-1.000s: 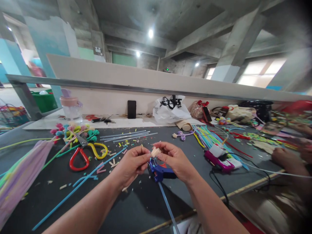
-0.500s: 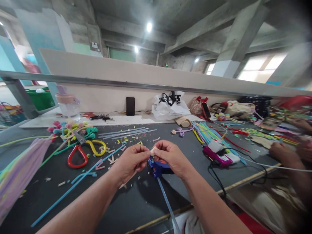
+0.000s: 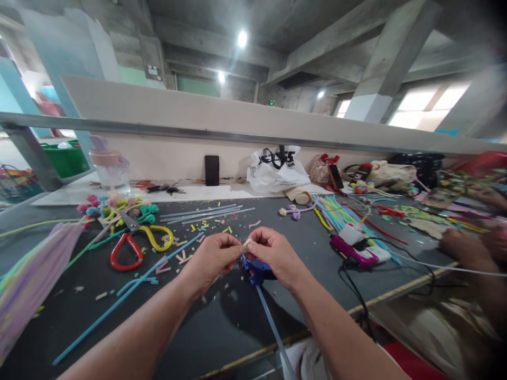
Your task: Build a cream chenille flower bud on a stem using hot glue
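Observation:
My left hand [image 3: 216,261] and my right hand [image 3: 274,257] meet over the middle of the table, fingertips pinched together on a small cream-coloured piece [image 3: 247,244], mostly hidden by the fingers. Right beneath them is a blue hot glue gun [image 3: 255,273], partly covered by my right hand. A long translucent glue stick [image 3: 273,323] runs from its back end toward the table's front edge. To the left lie scissors [image 3: 134,232] with one red and one yellow handle, and a blue fuzzy stem [image 3: 127,301].
Colourful pompom-like pieces [image 3: 114,208] and a pastel bundle [image 3: 43,285] are at left. Clear glue sticks [image 3: 206,214] and cut scraps lie behind my hands. On the right are a purple glue gun [image 3: 354,251], its cord, stems [image 3: 336,211] and another person's hand [image 3: 455,245].
Both hands stay in nearly the same place, still pinching the cream piece, with small shifts of the fingers. The view has moved very slightly.

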Action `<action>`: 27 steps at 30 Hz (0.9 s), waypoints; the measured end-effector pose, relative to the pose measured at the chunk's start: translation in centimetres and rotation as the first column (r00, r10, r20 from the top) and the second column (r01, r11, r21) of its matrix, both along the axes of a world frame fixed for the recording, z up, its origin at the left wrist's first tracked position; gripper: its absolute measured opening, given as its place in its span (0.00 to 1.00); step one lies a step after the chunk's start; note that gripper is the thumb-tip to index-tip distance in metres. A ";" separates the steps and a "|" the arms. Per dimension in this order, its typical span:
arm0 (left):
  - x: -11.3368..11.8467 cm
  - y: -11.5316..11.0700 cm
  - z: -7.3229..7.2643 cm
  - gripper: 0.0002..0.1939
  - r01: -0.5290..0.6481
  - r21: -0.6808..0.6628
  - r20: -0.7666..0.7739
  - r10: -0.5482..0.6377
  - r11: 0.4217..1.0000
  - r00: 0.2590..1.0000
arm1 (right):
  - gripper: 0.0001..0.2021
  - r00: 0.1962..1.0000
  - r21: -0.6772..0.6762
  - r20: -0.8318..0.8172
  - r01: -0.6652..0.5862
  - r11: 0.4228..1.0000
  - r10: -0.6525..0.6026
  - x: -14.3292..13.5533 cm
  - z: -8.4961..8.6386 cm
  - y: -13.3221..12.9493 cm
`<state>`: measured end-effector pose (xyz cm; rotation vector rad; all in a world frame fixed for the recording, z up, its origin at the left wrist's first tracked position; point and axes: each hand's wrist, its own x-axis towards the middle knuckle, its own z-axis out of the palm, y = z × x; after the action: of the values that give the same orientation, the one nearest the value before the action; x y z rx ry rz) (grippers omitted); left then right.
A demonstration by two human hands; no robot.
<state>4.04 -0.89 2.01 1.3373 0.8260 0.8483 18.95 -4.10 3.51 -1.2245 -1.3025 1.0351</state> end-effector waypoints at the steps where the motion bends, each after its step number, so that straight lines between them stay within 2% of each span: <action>1: 0.0 0.0 -0.1 0.15 -0.006 0.011 -0.011 0.006 1.000 1.000 | 0.06 1.000 0.001 0.004 0.005 1.000 -0.005 -0.1 0.0 0.0; 7: 0.0 0.0 -0.3 0.11 -0.038 0.054 -0.047 0.041 0.998 0.998 | 0.06 1.000 -0.029 -0.009 0.012 1.000 -0.012 -0.3 0.0 0.1; 10: 0.0 0.1 -0.2 0.12 0.011 0.009 -0.003 -0.011 1.000 1.000 | 0.07 0.999 -0.050 -0.040 0.010 0.999 -0.012 0.0 0.1 0.1; 12: -0.1 0.2 -0.2 0.13 0.033 -0.006 0.022 -0.033 0.999 0.999 | 0.08 0.995 -0.076 -0.096 0.005 0.997 -0.012 0.3 0.0 0.2; 15: -0.1 0.4 -0.4 0.12 -0.001 0.020 0.015 0.000 1.000 1.000 | 0.09 0.978 -0.106 -0.209 -0.023 0.994 0.001 0.8 -0.1 0.3; 19: 0.1 0.1 -0.2 0.10 -0.047 0.164 -0.064 0.058 0.985 0.996 | 0.11 0.964 -0.125 -0.267 -0.040 0.991 0.006 0.9 -0.2 0.4; 23: 0.1 -0.3 -0.1 0.07 -0.077 0.435 -0.117 0.141 0.897 0.983 | 0.12 0.957 -0.121 -0.288 -0.067 0.990 0.029 0.4 -0.5 0.4; 25: 0.1 -0.3 -0.1 0.05 -0.090 0.482 -0.124 0.170 0.872 0.978 | 0.13 0.950 -0.106 -0.307 -0.098 0.990 0.061 0.4 -0.6 0.5; 27: 0.1 -0.2 -0.2 0.06 -0.105 0.473 -0.123 0.184 0.875 0.975 | 0.13 0.940 -0.103 -0.327 -0.140 0.985 0.099 0.6 -0.6 0.5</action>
<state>4.09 -1.05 1.81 1.8035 0.8936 1.1134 19.55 -3.65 2.94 -1.0238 -1.0795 1.3607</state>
